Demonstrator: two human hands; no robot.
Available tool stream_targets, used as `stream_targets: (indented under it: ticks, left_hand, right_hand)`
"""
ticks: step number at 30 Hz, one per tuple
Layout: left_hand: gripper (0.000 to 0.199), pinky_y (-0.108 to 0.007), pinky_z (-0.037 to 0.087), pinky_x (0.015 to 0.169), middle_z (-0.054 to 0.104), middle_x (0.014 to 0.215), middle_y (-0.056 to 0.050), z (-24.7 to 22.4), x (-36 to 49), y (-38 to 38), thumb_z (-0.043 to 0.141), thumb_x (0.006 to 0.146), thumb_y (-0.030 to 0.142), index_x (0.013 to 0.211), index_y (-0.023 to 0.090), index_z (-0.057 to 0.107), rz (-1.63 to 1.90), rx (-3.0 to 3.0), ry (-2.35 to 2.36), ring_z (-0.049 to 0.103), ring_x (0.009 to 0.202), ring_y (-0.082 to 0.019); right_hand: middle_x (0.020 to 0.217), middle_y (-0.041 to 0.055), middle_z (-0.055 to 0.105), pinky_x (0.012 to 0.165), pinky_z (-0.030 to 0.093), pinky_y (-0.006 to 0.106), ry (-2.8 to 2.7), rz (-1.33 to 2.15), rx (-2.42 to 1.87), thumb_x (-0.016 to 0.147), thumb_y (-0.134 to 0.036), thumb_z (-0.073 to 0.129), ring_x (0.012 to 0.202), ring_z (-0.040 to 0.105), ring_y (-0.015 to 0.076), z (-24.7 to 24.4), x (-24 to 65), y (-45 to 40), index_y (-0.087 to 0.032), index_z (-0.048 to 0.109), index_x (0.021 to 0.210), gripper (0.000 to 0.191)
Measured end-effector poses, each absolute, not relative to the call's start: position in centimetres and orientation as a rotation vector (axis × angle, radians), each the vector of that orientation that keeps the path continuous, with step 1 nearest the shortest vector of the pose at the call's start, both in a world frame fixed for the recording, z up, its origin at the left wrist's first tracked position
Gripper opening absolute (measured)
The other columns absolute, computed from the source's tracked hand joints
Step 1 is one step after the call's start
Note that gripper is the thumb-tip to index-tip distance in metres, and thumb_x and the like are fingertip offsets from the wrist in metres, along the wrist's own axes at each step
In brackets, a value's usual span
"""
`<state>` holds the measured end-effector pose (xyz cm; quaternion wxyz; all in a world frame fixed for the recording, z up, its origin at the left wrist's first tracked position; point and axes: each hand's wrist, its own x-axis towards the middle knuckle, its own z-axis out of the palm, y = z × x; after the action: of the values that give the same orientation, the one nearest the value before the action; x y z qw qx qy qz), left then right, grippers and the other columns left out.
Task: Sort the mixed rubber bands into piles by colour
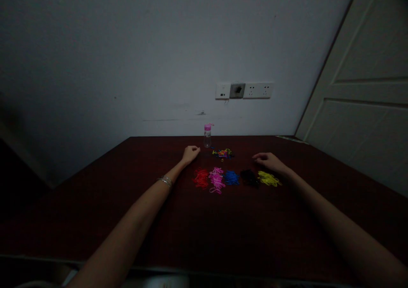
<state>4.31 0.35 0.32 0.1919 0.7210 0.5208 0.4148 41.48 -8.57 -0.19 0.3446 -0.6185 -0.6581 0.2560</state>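
Five piles of small bands lie in a row on the dark table: red (200, 179), pink (217, 179), blue (232, 178), black (249, 178) and yellow (268, 179). Behind them is a small mixed-colour pile (223, 153). My left hand (191, 153) rests on the table left of the mixed pile, its fingers curled together; whether they hold anything is too small to tell. My right hand (268, 160) is just behind the black and yellow piles, fingers loosely bent and apart, with nothing visible in them.
A clear bottle with a pink cap (207, 136) stands near the table's back edge, behind the mixed pile. White sockets (258, 90) and a grey switch (237, 91) are on the wall. A pale panelled door (363, 80) is at the right of the brown table (229, 228).
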Motion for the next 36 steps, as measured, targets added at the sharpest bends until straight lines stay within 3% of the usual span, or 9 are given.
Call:
stream_targets:
  ticks: [8,14,21,30,36]
  left_hand:
    - [0.029,-0.022,0.037,0.057,0.063,0.07,-0.004,1.5,6.8,-1.2,0.058,0.068,0.042,0.074,0.016,0.07,0.946,2.292,1.356,0.053,0.063,-0.014]
    - [0.033,-0.021,0.035,0.053,0.063,0.067,-0.003,3.3,11.1,-3.0,0.067,0.059,0.047,0.074,0.018,0.07,0.673,2.391,1.241,0.052,0.059,-0.013]
    - [0.012,-0.023,0.038,0.056,0.057,0.056,-0.002,3.3,13.5,-3.6,0.072,0.055,0.027,0.053,0.019,0.063,0.634,2.378,1.34,0.054,0.058,-0.016]
    - [0.002,-0.025,0.039,0.06,0.06,0.061,-0.004,3.5,14.1,-4.0,0.062,0.06,0.016,0.058,0.018,0.064,0.557,2.416,1.367,0.054,0.06,-0.016]
    - [0.013,-0.024,0.041,0.063,0.064,0.073,-0.005,4.5,17.4,-5.5,0.06,0.066,0.021,0.073,0.017,0.069,0.579,2.516,1.154,0.055,0.067,-0.015]
  right_hand:
    - [0.069,0.0048,0.066,0.055,0.042,0.024,-1.607,0.536,-1.578,0.066,-0.03,0.055,0.061,0.056,0.015,-1.1,41.7,-8.1,-0.013,0.068,0.089,0.031]
    - [0.066,0.0032,0.065,0.053,0.041,0.023,-1.62,0.481,-1.604,0.067,-0.03,0.053,0.059,0.055,0.0145,-0.9,41.4,-8.8,-0.013,0.069,0.089,0.032]
    - [0.066,0.0029,0.065,0.054,0.041,0.023,-1.614,0.476,-1.602,0.066,-0.029,0.052,0.059,0.055,0.0146,-1.0,41.2,-9.0,-0.014,0.068,0.089,0.032]
    - [0.067,0.0039,0.065,0.055,0.042,0.025,-1.612,0.471,-1.576,0.066,-0.031,0.05,0.06,0.056,0.0158,-1.1,41.2,-8.8,-0.013,0.068,0.087,0.034]
    - [0.065,0.0039,0.065,0.054,0.042,0.024,-1.597,0.474,-1.604,0.065,-0.029,0.05,0.059,0.055,0.0156,-0.9,40.9,-9.0,-0.013,0.069,0.089,0.034]
